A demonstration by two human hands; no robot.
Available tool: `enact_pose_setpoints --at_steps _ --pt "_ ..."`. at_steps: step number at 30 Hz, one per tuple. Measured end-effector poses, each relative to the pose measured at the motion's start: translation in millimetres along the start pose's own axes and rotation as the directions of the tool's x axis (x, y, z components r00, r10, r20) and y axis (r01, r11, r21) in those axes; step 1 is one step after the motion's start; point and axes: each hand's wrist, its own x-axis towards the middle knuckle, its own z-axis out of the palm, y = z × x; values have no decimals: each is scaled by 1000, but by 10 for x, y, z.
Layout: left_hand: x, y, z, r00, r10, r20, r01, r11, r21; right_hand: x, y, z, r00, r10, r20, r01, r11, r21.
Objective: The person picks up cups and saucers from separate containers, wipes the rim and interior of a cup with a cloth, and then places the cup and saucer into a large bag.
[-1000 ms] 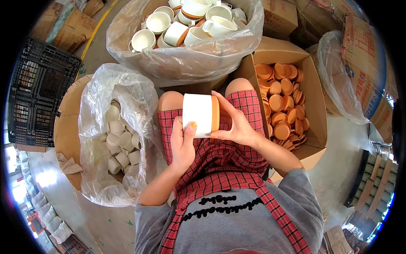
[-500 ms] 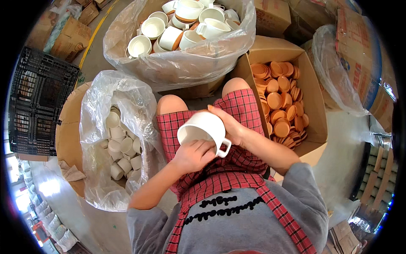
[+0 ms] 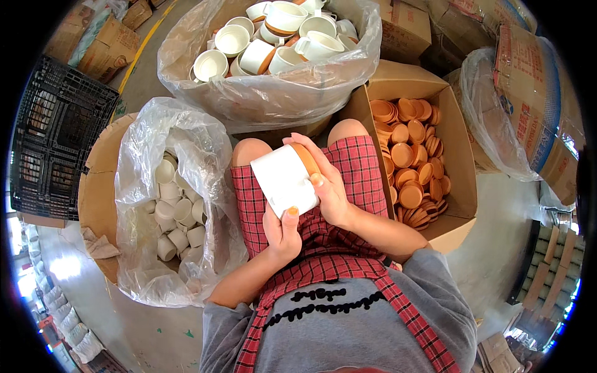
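A white mug (image 3: 278, 180) with an orange-brown base lies tilted between my hands above my lap. My right hand (image 3: 333, 191) wraps round the base end, its thumb on the mug's side. Around the lower part of the mug's wall, my left hand (image 3: 283, 235) is closed, thumb upward. The mug's opening is turned away to the left and its inside is hidden. Right of my knees, a cardboard box (image 3: 461, 133) holds many round orange discs (image 3: 403, 154). To the left, a plastic-lined box (image 3: 99, 186) contains white cups (image 3: 166, 214).
Ahead of my knees stands a large plastic-lined container (image 3: 261, 102) heaped with white mugs with orange bases (image 3: 258, 56). A black plastic crate (image 3: 59, 137) is at far left. Stacked cartons (image 3: 404, 28) and a plastic-wrapped carton (image 3: 528, 99) stand at the upper right.
The mug has been turned so its outer wall and orange base now show. My left hand has come out of the mug's opening to grip its outside.
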Motion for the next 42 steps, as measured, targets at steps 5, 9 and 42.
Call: enact_pose_setpoints --at_steps 5,9,42 --pt "26 49 -21 987 -106 -118 84 980 -179 29 13 9 898 -430 91 429 811 -397" --pt "187 217 -15 898 -385 -211 270 863 -427 33 93 47 920 -389 50 387 876 -289" --pt "142 -330 -380 924 119 362 -314 777 546 -32 54 -383 925 236 296 -340 862 375"
